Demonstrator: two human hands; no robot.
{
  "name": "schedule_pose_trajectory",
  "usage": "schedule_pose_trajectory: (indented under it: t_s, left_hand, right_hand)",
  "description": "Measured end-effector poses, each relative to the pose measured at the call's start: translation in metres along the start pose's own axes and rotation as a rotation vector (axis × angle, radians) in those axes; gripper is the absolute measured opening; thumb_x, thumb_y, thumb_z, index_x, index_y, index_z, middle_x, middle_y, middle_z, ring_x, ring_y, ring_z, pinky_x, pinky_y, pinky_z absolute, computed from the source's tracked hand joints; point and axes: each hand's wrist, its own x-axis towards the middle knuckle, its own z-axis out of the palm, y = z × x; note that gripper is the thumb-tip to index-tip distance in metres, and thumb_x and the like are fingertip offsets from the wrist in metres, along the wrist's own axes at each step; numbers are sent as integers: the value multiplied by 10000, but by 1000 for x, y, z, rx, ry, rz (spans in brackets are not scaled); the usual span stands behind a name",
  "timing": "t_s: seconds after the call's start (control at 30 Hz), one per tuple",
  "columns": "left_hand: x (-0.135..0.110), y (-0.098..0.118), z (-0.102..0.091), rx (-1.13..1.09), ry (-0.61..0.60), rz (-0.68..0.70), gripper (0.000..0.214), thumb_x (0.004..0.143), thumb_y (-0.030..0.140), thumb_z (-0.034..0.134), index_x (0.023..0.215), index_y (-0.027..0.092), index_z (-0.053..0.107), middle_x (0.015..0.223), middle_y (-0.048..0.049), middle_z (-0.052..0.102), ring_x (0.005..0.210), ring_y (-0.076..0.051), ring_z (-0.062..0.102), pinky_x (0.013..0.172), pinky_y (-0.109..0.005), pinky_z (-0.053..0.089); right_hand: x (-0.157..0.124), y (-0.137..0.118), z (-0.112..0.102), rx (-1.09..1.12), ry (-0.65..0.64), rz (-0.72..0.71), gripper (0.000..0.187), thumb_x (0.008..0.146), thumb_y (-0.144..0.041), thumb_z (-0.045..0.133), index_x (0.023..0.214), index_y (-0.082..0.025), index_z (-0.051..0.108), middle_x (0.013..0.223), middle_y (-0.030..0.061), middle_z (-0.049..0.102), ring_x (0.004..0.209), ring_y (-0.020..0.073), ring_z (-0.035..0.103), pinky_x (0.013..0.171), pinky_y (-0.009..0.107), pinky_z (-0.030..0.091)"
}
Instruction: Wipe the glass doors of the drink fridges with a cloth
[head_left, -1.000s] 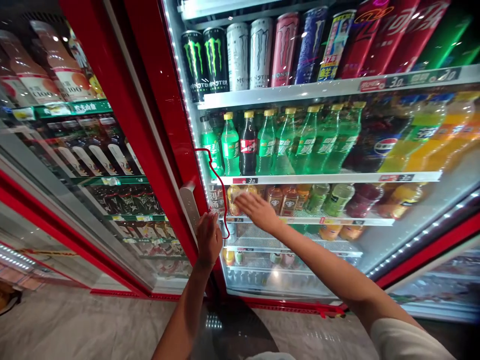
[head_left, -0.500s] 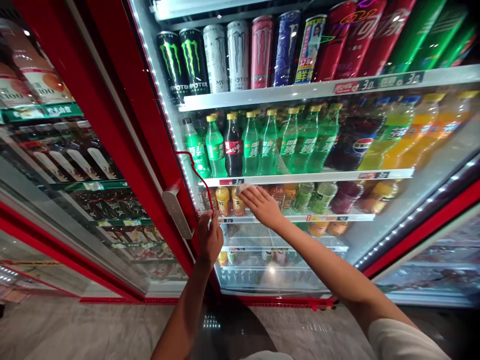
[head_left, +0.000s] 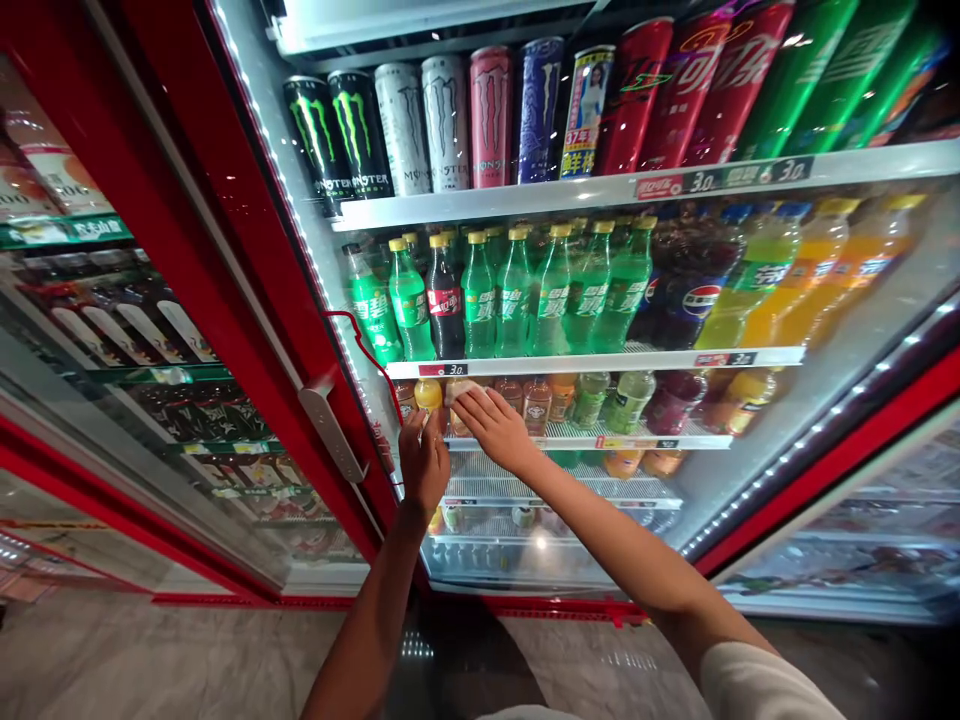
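My right hand [head_left: 491, 425] lies stretched out toward the lower juice shelf of a red-framed drinks cooler. Under its fingertips is a pale, crumpled wipe [head_left: 457, 391], pressed against what looks like the glass front. My left hand [head_left: 424, 455] is raised beside it, fingers up and slightly apart, with nothing visible in it. Its fingertips overlap a bottle of yellow juice [head_left: 428, 392]; whether they touch the glass I cannot tell. Left of that hand is the silver door handle [head_left: 330, 432]. A thin red line [head_left: 367, 350] runs down to the left fingertips.
Green soda bottles [head_left: 480, 295] fill the middle shelf, with a cola bottle [head_left: 445, 300] among them. Energy drink cans [head_left: 491, 120] stand above. A wire shelf [head_left: 495, 490] sits lower. Another cooler [head_left: 112, 300] adjoins at the left. The floor [head_left: 262, 660] is grey.
The view has shifted, so the shelves appear further left. My left hand has moved right along the cooler front, nearer the right hand, which has dropped slightly with the wipe.
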Motion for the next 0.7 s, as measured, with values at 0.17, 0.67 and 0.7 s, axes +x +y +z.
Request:
schedule_pose_trajectory:
  t_s: [0.17,0.67,0.7]
  left_hand:
    - [12,7,1,43,12,-3,515,973,95,493,1480,187,475,1394,-191,574,1453,-303,458,1161,-533,454]
    - [24,134,77,-51,6,104,622,941,76,549,1541,191,428,1450,-194,557,1521,-317,384,1211,-556,392]
    - [24,146,85,-59,14,122,627,935,73,555,1539,185,432,1452,-197,559,1522,-322,383,1213,-562,388]
  right_hand:
    - [23,11,-15,-28,99,3,568,1039,-113,445,1600,-202,412,1575,56,537,1524,193,415,1293,409,330]
    - [-108,131,-82,-130,157,157,567,1022,-117,476,1570,-263,476,1504,56,613,1478,200,485,1298,403,298]
    - [-118,141,-87,-134,152,169,568,1019,-113,472,1564,-270,485,1501,52,616,1476,198,488,1298,401,300]
